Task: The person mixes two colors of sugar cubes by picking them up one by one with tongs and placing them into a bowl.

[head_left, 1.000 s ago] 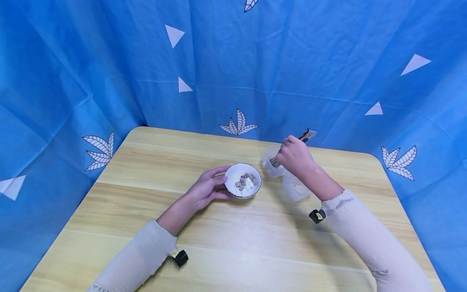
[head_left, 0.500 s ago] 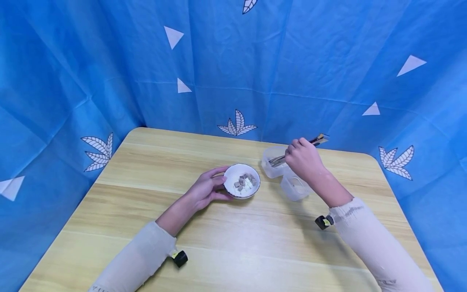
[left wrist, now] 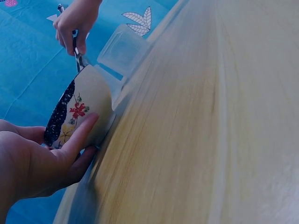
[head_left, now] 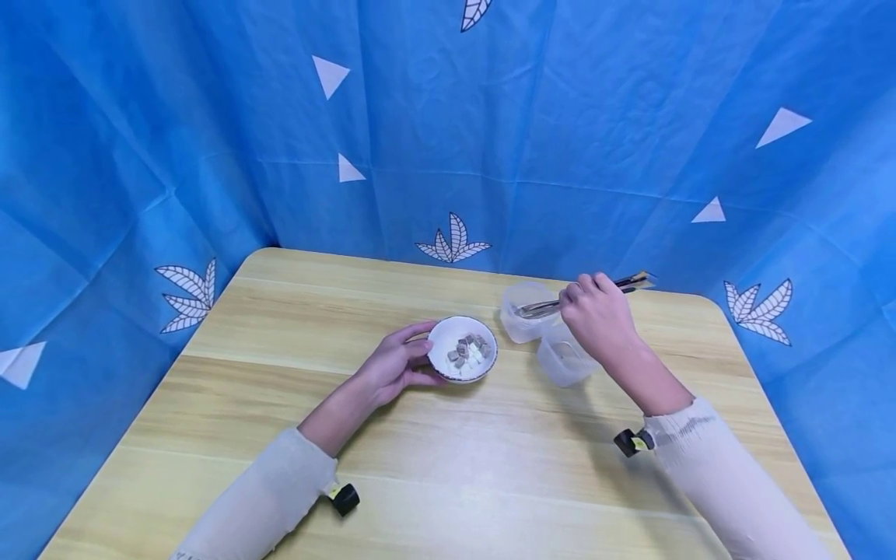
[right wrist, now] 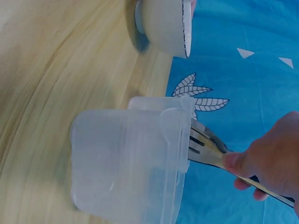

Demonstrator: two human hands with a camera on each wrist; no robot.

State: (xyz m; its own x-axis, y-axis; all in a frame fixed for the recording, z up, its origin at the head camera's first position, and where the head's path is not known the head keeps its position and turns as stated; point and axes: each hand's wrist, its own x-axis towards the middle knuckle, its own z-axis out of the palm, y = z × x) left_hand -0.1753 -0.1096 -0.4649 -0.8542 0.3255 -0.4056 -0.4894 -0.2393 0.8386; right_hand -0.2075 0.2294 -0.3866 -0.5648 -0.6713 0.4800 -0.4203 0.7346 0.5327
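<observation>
My left hand (head_left: 392,367) grips the near-left side of a white bowl (head_left: 439,346). In the left wrist view the bowl (left wrist: 93,91) shows a dark speckled rim and painted flowers, with a finger along its wall. Small brownish and white cubes (head_left: 465,351) lie inside it. Metal tongs (head_left: 540,309) are held in my right hand (head_left: 598,320), sloping down to the left. Their tips are over the far translucent container (head_left: 521,333). The right wrist view shows a slotted, fork-like end on the tongs (right wrist: 205,150) at the container rims; whether they pinch anything is unclear.
A second translucent container (head_left: 560,369) stands just in front of the far one, partly beneath the right wrist. The wooden table (head_left: 448,474) ends at the back against a blue patterned curtain (head_left: 602,140).
My right hand has shifted right and slightly toward me, bringing the tongs from steep to nearly level. The left hand still holds the bowl in about the same place.
</observation>
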